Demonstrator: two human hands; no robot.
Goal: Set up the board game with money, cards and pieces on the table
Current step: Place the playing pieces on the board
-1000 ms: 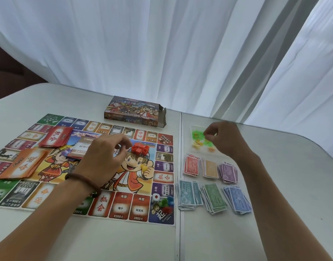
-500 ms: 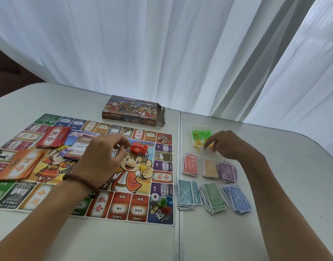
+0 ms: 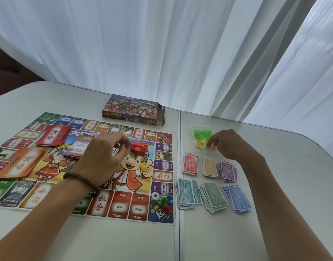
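Head view. Step judged: small pieces were being sorted.
- Left hand [image 3: 103,159] was held over board [image 3: 122,206] centre, fingertips pinched just beside red houses [image 3: 139,147]. Piece in pinch could not be told.
- Right hand [image 3: 231,146] was seen at clear bag [image 3: 199,140], right of board. Forefinger was set among orange pieces, other fingers curled; grip could not be made out.
- Next move judged: one tiny piece to be pinched cleanly and carried left to board.
- Counted: six money stacks [image 3: 211,196] near right, three card decks [image 3: 52,137] on board, one die [image 3: 154,196]. Pawns [image 3: 165,201] were bunched, number unclear.
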